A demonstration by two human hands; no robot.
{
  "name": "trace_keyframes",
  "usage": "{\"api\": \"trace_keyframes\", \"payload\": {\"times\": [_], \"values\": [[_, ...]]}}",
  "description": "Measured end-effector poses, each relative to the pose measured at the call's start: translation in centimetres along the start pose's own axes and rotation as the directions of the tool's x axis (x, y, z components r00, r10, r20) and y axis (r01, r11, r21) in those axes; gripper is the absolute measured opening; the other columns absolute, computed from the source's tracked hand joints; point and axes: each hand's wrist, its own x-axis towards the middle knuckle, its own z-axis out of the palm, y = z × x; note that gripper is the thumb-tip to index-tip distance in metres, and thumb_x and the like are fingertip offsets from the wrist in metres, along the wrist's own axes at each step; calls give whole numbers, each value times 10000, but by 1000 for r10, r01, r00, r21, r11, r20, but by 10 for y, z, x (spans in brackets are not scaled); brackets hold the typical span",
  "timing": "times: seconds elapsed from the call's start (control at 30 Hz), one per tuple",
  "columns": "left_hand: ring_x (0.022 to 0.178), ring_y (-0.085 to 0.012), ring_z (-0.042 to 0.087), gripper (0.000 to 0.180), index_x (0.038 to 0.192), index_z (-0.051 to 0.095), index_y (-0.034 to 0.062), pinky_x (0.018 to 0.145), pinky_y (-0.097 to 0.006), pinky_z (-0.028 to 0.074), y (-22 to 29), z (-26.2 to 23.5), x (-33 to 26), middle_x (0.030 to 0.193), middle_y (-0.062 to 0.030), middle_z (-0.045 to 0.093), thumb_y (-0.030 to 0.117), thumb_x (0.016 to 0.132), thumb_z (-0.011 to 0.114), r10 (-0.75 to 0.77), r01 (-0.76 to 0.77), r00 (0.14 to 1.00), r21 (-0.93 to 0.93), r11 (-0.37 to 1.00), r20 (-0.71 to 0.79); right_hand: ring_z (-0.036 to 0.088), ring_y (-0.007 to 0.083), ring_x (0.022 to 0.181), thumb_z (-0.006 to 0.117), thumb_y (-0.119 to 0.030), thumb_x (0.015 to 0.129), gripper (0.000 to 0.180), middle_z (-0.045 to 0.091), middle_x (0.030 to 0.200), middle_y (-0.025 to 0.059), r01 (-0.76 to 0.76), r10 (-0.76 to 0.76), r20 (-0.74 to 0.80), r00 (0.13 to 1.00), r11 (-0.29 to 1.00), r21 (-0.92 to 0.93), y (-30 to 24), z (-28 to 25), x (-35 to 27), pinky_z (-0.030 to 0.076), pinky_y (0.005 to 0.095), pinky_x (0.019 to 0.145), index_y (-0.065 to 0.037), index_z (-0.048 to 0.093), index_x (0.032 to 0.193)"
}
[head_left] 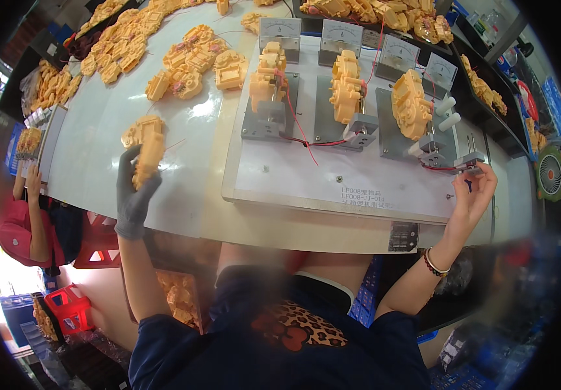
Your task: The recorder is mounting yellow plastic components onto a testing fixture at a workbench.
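Note:
My left hand (pixel 135 199), in a grey glove, grips a yellow plastic housing (pixel 150 144) above the table at the left. My bare right hand (pixel 474 190) is at the right end of the test board (pixel 287 185), thumb and fingers closed at a small grey metal block (pixel 469 160) with two upright pins. Three similar housings sit on the board's fixtures: a left one (pixel 268 71), a middle one (pixel 346 88) and a right one (pixel 411 104). Behind them stand several analog meters (pixel 400 55). Two white posts (pixel 447 114) rise near the right block.
Loose yellow housings (pixel 191 57) lie in piles on the white table (pixel 89 156). A dark tray (pixel 384 14) of parts is behind the meters. A green fan (pixel 550 172) stands at the far right. At the far left, another person (pixel 20 224) handles parts.

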Motion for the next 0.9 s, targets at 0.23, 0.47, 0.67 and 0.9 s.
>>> {"api": "trace_keyframes", "payload": {"times": [0.23,0.47,0.67,0.9], "values": [[811,-250,683,567,1300,487,29,621,-341,587,34,43,9,1072,-192,640,492,977,438,299,510,751,-805,304,589,461,110,820,601,-21,782,325,523,960,54,176,-162,-107,981,975,138,16,-12,-8,378,219,724,6,537,1100],[593,-227,647,450,1288,501,45,435,-299,502,66,74,16,857,-123,666,390,1006,438,141,372,847,-762,530,512,440,116,804,629,-47,748,371,502,956,57,143,-133,-67,989,975,170,7,-7,-7,371,234,734,0,520,1099],[994,-326,656,655,1427,379,8,802,-425,570,158,105,29,1270,-227,572,392,918,526,437,368,644,-755,543,628,430,114,783,668,-74,655,487,504,1018,57,118,-109,-55,993,974,196,3,-3,-10,377,236,694,-10,514,1113],[1037,-251,623,377,1157,635,58,916,-375,486,277,263,70,1119,-128,638,276,858,560,799,-896,103,-294,333,592,452,110,690,667,-55,645,406,549,939,46,178,-173,-57,983,978,107,-2,-4,-6,392,242,617,-14,565,1036]]}}
